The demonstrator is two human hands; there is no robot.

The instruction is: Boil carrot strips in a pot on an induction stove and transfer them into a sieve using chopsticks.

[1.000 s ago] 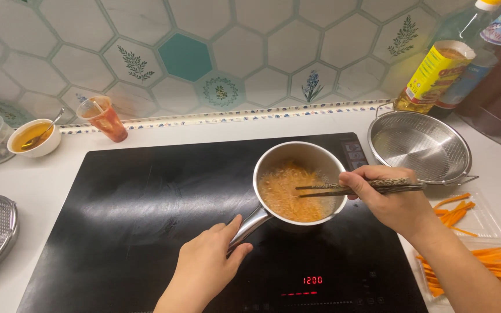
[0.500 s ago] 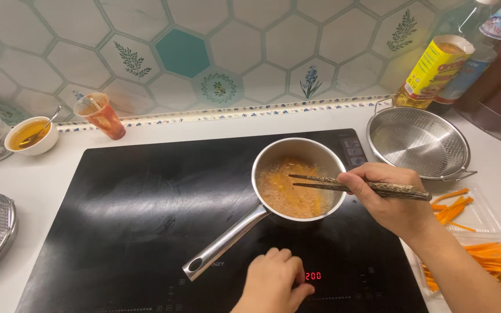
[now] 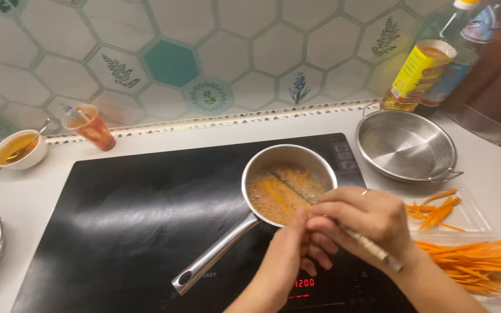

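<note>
A small steel saucepan (image 3: pixel 288 185) sits on the black induction hob (image 3: pixel 129 220), its long handle pointing toward the near left, and holds an orange, bubbling mixture. The right hand (image 3: pixel 366 223) hovers at the pan's near right rim, its fingers (image 3: pixel 334 206) closed around a pair of chopsticks (image 3: pixel 372 248); the sticks run from under the palm out past the wrist, while their far ends reach into the pan and lie across the mixture. The left hand (image 3: pixel 291 255) has its fingertips pressed against the right hand's fingers just at the near edge of the pan; whether they pinch the chopsticks too cannot be told, since the hands overlap. To the right of the hob, on the white worktop (image 3: pixel 215 130), lie carrot strips (image 3: pixel 471 261) on a clear tray, and behind them stands a steel strainer bowl (image 3: pixel 407 145). At the far left are a small bowl with a spoon (image 3: pixel 20 149) and an orange cup (image 3: pixel 91 126).
</note>
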